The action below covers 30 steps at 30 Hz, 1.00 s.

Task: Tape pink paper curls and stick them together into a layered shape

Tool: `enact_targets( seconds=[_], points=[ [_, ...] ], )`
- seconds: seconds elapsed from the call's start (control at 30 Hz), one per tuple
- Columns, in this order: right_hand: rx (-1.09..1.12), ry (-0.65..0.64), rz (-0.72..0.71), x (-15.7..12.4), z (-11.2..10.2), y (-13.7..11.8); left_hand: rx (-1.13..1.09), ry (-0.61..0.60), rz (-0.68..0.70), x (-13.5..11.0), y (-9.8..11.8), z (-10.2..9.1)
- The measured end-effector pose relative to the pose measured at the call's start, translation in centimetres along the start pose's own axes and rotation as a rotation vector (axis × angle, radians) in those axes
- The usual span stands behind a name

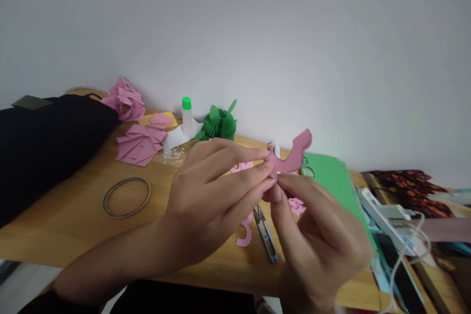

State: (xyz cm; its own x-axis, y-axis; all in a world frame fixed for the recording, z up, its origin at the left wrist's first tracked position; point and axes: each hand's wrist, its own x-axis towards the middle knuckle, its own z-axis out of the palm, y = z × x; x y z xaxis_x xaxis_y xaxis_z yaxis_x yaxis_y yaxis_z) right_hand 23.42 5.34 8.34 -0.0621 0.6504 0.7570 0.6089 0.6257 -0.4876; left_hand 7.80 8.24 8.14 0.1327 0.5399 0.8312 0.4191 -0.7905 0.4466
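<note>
A curved pink paper cutout (294,158) is raised above the table, its free end pointing up to the right. My left hand (217,191) pinches its lower left part between the fingertips. The thumb and index finger of my right hand (320,230) close on the same end, just below the left fingertips. Beneath my hands lie blue thread snips (265,235) and another curved pink paper piece (243,235). More pink paper scraps (296,206) show partly behind my fingers.
A metal bangle (127,197) lies on the left. Behind are pink folded papers (142,144), a green-capped glue bottle (187,115), white bits (172,154) and a green paper pumpkin shape (220,125). Rightward are green sheets (331,179), a power strip (386,221) and a phone (399,274).
</note>
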Motion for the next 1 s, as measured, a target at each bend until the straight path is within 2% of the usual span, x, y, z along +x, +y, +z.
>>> enact_targets(
  seconds=[0.1,0.3,0.43,0.6,0.87,1.0],
  points=[
    [-0.024,0.008,-0.012,-0.02,0.02,-0.04,0.007,-0.007,0.046,-0.02,-0.13,-0.04],
    [-0.016,-0.03,-0.013,0.31,-0.24,-0.02,-0.039,-0.039,-0.023,0.3,0.01,-0.14],
    [-0.009,-0.041,-0.019,0.35,-0.32,-0.07,-0.045,-0.022,0.006,0.29,-0.02,-0.19],
    [-0.031,-0.031,-0.034,0.22,-0.33,-0.02,0.028,-0.08,0.001,0.13,-0.07,-0.39],
    [-0.074,-0.028,-0.036,0.24,-0.52,-0.07,-0.037,-0.097,-0.007,0.28,-0.15,-0.51],
    [-0.097,-0.022,-0.05,0.28,-0.59,-0.06,0.023,-0.103,0.024,0.25,-0.15,-0.58]
  ],
)
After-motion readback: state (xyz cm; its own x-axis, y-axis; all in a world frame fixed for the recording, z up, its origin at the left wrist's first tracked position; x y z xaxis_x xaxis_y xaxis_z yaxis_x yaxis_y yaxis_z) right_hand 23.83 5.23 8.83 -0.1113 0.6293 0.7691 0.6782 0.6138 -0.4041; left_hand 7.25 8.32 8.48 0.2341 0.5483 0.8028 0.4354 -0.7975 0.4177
